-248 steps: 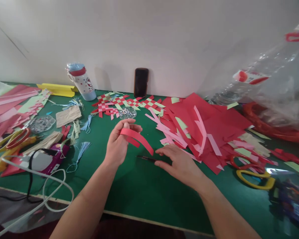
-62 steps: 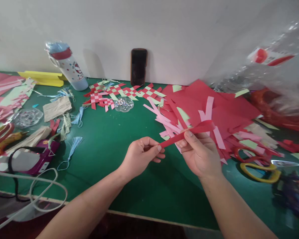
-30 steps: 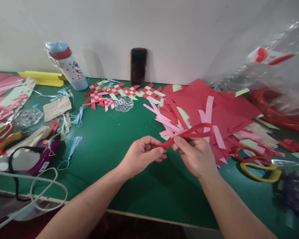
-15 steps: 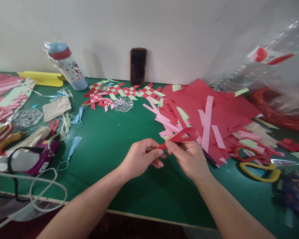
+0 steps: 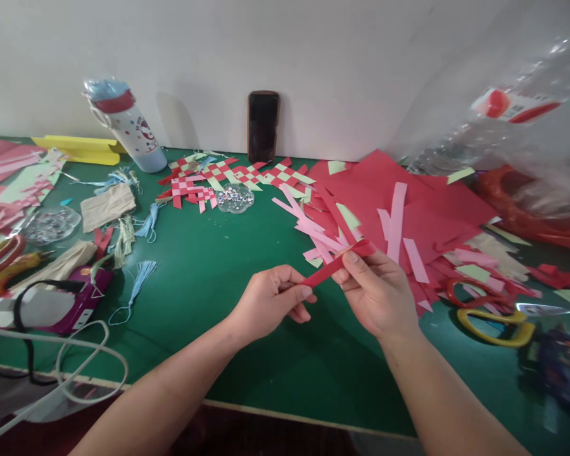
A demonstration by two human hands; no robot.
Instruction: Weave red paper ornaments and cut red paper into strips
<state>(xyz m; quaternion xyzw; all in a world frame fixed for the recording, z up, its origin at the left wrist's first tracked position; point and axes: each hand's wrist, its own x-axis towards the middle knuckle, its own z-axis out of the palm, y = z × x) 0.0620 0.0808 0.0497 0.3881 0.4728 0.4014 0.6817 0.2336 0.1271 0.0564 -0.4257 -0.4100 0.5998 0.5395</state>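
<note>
A grey-white wall [image 5: 342, 69] rises behind the green counter [image 5: 190, 266] I am working at. Spread over the right half of the counter is the broadest heap, red sheets [image 5: 437, 209] with pink strips [image 5: 396, 218] and pale green scraps lying on them. Beyond its far right corner stands clear plastic [image 5: 563, 69] with a red-and-white label.

My two hands are over the middle, near the front edge. My left hand [image 5: 268, 301] is nearly closed, thumb pressed to the curled fingers, pinching the lower left end of a red strip [image 5: 327, 272]. My right hand [image 5: 379, 288] pinches the same strip further up between thumb and fingers, its other fingers loosely bent behind. The strip slants up from left to right, held above the counter, its upper part in front of the heap.

Against the wall at the back left a flask [image 5: 132, 123] leans, with a folded yellow card [image 5: 78, 151] beside it. On my near left lies a purple box [image 5: 89, 292] with a white cable [image 5: 109, 345] looping in front. Yellow-and-red scissors [image 5: 522, 334] rest just right of the heap. A phone [image 5: 263, 126] stands upright against the wall. Left of it sit a cloth pouch [image 5: 108, 207], then a blue tassel [image 5: 141, 278] nearer me, and, smallest, shiny beads [image 5: 235, 197] in a clear dish.
</note>
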